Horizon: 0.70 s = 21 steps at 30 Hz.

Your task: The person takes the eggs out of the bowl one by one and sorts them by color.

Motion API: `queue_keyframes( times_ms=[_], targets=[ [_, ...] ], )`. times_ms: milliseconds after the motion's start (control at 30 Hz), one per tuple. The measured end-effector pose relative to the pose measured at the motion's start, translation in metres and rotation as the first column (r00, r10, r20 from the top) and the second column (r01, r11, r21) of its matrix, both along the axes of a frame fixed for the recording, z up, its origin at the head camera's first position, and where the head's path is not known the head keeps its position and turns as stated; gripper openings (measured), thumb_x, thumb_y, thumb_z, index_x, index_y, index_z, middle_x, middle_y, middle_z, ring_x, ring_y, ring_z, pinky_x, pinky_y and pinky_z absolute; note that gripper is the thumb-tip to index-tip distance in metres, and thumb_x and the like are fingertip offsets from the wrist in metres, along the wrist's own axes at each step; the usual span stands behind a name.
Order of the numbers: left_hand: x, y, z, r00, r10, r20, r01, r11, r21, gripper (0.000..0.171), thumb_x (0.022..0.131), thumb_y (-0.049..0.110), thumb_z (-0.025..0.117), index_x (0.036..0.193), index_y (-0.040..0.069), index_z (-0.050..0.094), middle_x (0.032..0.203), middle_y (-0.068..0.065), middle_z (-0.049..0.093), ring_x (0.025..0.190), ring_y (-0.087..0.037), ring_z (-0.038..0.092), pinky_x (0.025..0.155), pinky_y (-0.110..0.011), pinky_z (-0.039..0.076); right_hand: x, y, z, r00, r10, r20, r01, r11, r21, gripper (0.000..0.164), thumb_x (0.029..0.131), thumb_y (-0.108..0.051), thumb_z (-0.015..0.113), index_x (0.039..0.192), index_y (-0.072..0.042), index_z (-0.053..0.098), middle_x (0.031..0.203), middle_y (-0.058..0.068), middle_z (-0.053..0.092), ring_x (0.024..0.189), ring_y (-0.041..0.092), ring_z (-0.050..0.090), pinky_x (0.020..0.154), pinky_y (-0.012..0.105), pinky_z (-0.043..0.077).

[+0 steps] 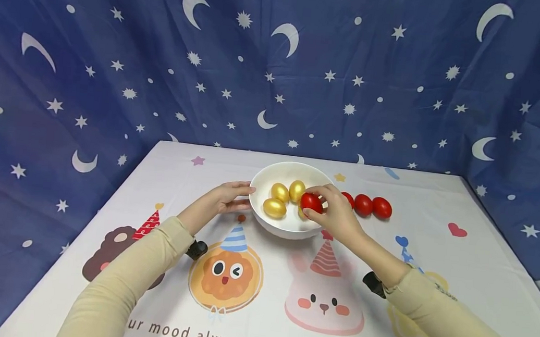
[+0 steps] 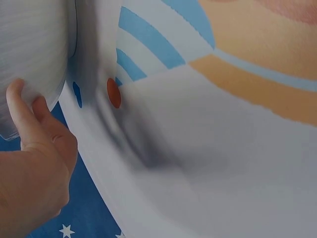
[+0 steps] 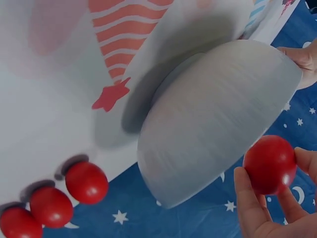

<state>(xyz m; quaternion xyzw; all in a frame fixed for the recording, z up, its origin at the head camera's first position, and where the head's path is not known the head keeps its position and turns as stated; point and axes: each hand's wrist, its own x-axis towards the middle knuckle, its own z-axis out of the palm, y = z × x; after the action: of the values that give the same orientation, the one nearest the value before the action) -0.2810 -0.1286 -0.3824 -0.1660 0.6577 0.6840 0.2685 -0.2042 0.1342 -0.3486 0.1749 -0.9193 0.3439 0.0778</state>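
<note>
A white bowl (image 1: 288,231) stands on the table with several golden eggs inside, among them a golden egg (image 1: 274,208) at the left. At the bowl's left side, my left hand (image 1: 228,197) touches the outer wall, its fingertips right at the rim. In the left wrist view, the fingers (image 2: 29,116) lie against the wall. Over the bowl's right part, my right hand (image 1: 337,212) pinches a red egg (image 3: 270,164) between thumb and fingers. This egg partly covers a golden egg beneath it in the head view.
Right of the bowl, three red eggs lie in a row, including a red egg (image 1: 382,208) at the right end; my right hand partly hides the nearest one. A printed white tablecloth (image 1: 437,201) covers the table. Behind hangs a blue curtain (image 1: 241,41) with moons and stars.
</note>
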Motion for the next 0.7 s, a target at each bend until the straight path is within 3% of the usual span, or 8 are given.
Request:
queue_keyframes(
  times_ms=[267, 700],
  targets=[
    [0.000, -0.001, 0.000, 1.000, -0.009, -0.005, 0.009, 1.000, 0.006, 0.058, 0.094, 0.019, 0.059, 0.147, 0.018, 0.034, 0.143, -0.012, 0.040, 0.087, -0.014, 0.058, 0.069, -0.017, 0.062, 0.012, 0.022, 0.006, 0.999, -0.050, -0.014, 0.051, 0.999, 0.014, 0.046, 0.078, -0.010, 0.076, 0.121, -0.002, 0.059, 0.116, 0.018, 0.059, 0.104, 0.033, 0.058, 0.086, 0.048, 0.060],
    [0.000, 0.000, -0.001, 1.000, -0.015, 0.003, 0.015, 1.000, 0.017, 0.059, 0.095, 0.019, 0.056, 0.148, 0.018, 0.031, 0.146, -0.012, 0.038, 0.092, -0.016, 0.056, 0.071, -0.016, 0.061, 0.027, 0.064, 0.002, 0.992, -0.087, -0.096, 0.089, 0.996, 0.015, 0.039, 0.077, -0.002, 0.074, 0.114, 0.004, 0.061, 0.108, 0.022, 0.060, 0.090, 0.035, 0.060, 0.077, 0.051, 0.061]
  ],
)
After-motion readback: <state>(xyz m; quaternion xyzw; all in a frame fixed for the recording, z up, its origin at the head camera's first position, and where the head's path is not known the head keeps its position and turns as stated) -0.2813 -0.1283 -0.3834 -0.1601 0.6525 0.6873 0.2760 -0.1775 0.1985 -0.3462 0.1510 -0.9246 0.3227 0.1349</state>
